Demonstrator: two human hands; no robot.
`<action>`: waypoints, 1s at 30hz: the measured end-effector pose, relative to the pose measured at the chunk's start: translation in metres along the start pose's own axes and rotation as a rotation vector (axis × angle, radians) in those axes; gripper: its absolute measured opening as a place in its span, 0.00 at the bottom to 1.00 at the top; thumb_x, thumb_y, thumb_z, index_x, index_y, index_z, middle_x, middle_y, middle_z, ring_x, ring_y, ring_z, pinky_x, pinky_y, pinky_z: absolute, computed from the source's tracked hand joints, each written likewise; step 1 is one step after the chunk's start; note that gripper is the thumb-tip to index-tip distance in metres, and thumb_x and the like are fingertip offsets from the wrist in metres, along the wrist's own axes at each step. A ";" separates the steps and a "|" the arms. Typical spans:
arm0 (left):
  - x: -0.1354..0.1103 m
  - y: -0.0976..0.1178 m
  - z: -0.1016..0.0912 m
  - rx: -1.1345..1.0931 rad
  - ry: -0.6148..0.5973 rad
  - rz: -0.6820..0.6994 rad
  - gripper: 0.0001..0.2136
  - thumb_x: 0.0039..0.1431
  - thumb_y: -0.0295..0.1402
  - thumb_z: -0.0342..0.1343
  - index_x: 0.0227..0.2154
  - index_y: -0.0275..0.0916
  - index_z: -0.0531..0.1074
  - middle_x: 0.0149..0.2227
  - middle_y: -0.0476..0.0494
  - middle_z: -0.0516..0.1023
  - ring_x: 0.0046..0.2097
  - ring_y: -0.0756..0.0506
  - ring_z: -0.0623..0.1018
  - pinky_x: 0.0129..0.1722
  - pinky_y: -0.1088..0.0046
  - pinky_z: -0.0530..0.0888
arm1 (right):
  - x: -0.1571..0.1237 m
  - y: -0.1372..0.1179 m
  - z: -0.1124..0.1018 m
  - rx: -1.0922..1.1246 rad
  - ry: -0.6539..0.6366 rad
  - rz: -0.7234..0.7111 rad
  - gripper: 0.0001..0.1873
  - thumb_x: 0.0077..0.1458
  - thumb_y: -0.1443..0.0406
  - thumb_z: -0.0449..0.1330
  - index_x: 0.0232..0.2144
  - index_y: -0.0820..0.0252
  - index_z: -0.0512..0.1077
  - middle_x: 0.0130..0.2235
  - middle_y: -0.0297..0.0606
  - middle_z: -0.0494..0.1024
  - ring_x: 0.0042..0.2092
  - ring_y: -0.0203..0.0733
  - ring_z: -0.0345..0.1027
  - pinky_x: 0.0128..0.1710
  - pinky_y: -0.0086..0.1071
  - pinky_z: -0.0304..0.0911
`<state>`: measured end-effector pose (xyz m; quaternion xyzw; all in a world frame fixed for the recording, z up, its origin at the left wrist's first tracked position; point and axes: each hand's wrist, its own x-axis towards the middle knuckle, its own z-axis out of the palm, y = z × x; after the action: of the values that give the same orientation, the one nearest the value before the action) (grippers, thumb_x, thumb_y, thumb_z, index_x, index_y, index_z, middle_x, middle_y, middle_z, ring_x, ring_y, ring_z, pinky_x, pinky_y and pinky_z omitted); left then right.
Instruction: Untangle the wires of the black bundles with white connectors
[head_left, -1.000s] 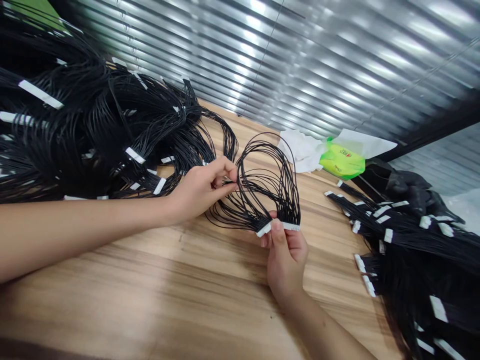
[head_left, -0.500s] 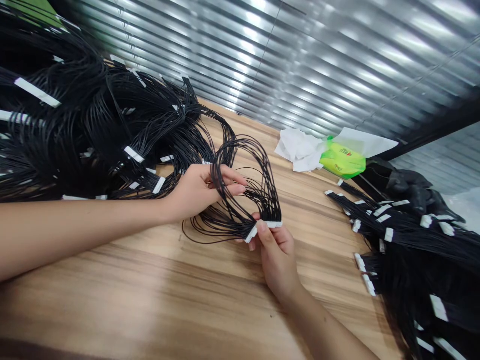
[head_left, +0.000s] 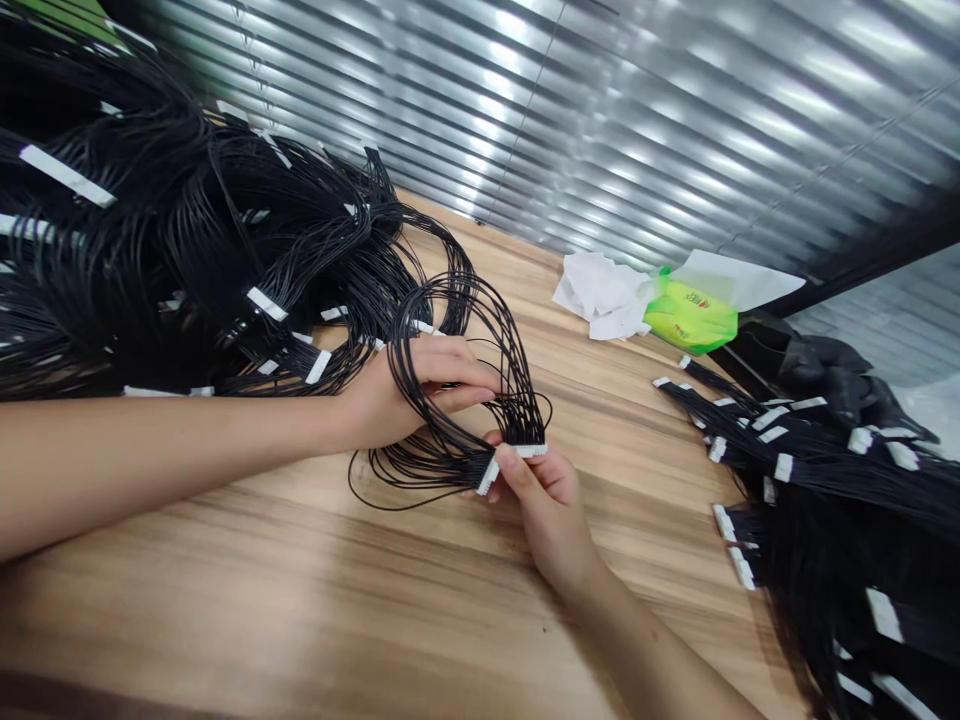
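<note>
A harness of thin black wires (head_left: 487, 300) curves upward in a loop above the wooden table. Its two white connectors (head_left: 531, 451) meet at an angle in my right hand (head_left: 551, 510), pinched between thumb and fingers. My left hand (head_left: 420, 390) reaches in from the left through the loop. Its thumb and forefinger come together on some of the wires just above the connectors; how many they grip is hard to see. Several wires pass over the back of my left hand, and others hang below it. My right fingertips are partly hidden behind the connectors.
A large heap of black wire harnesses (head_left: 187, 230) with white connectors covers the left. More harnesses (head_left: 817, 520) lie along the right edge. White paper (head_left: 604, 295) and a green packet (head_left: 690, 315) lie at the back, near a corrugated metal wall (head_left: 525, 120).
Both hands and the harness have shifted slightly left. My left fingers have moved deeper into the loop and closed toward the wires. The connectors are still in my right hand.
</note>
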<state>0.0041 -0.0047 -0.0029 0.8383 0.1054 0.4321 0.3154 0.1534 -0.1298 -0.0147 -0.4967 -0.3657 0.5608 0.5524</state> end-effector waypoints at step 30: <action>-0.002 0.008 0.000 0.149 -0.039 -0.380 0.05 0.55 0.33 0.60 0.27 0.37 0.74 0.24 0.53 0.69 0.25 0.55 0.66 0.26 0.80 0.63 | 0.005 0.003 -0.003 0.011 0.429 -0.180 0.15 0.49 0.53 0.65 0.31 0.60 0.75 0.20 0.27 0.66 0.22 0.32 0.56 0.25 0.29 0.55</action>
<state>0.0021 -0.0116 0.0006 0.8325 0.2870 0.3397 0.3305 0.1558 -0.1255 -0.0188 -0.5669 -0.2797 0.3925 0.6681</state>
